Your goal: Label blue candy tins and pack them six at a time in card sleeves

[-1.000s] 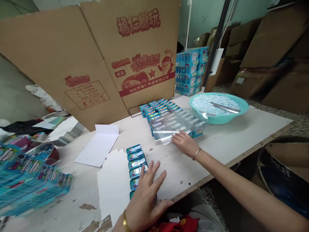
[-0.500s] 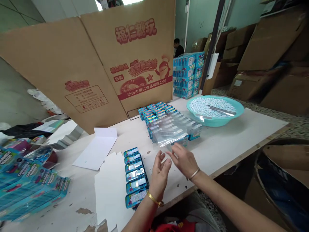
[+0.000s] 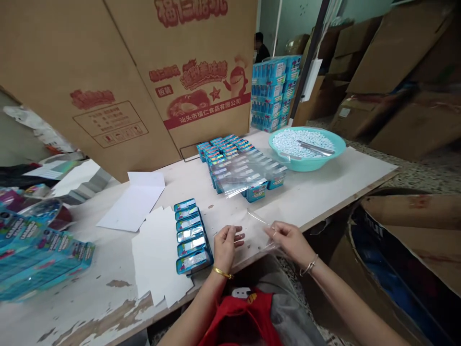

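Observation:
In my right hand a clear plastic bag is pinched between thumb and fingers, its sheet reaching left over the table. My left hand is just left of the bag, fingers curved and apart, with nothing in it. Beside that hand stands a row of small blue boxes with shiny tops, next to white card sheets. Farther back, more clear bags lie spread over a block of similar blue boxes.
A turquoise basin of pale pellets, with metal tongs, sits at the right. Blue packed boxes fill the left. A large cardboard carton walls off the back. An open carton stands below the table's right edge.
My right hand has drawn back from the bag pile toward me and right, with one clear bag in its grip. My left hand has shifted slightly left. The view has tilted down.

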Demonstrator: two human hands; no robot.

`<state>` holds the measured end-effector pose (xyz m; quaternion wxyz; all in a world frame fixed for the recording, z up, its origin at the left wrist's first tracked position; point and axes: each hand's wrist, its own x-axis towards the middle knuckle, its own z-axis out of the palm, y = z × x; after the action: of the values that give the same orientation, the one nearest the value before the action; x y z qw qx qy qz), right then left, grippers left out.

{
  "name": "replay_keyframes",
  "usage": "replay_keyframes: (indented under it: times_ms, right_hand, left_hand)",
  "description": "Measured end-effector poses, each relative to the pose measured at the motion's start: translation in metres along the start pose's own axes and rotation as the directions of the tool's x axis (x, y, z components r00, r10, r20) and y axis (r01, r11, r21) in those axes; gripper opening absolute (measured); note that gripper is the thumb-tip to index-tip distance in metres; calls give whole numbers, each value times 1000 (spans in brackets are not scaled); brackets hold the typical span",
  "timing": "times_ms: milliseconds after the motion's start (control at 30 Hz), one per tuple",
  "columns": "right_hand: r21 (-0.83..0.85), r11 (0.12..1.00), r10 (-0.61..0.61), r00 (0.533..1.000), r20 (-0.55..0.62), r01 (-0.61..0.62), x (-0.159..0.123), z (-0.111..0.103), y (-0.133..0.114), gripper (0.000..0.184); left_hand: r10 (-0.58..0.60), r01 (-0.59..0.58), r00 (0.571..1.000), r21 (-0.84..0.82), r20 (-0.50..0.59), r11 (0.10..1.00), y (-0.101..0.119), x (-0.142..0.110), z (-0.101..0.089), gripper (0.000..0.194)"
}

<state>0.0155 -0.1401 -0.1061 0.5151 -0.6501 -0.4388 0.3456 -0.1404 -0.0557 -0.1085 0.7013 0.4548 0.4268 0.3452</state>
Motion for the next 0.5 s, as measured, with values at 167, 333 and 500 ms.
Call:
replay_keyframes:
  times_ms: [167, 333, 500]
  right_hand:
    - [-539, 824, -248, 966, -69, 173, -10, 15, -19, 28]
    - [-769, 588, -306, 949, 73, 249, -10, 52, -26, 21]
    - [-590, 743, -363, 931, 41, 315, 15, 93, -13, 21]
  left_hand:
    - [84, -117, 979, 171, 184, 978, 10, -17, 6, 43]
    - [568, -549, 814, 479, 121, 685, 58, -43, -41, 40]
    - [433, -285, 770, 355, -468, 891, 69, -16, -132, 42]
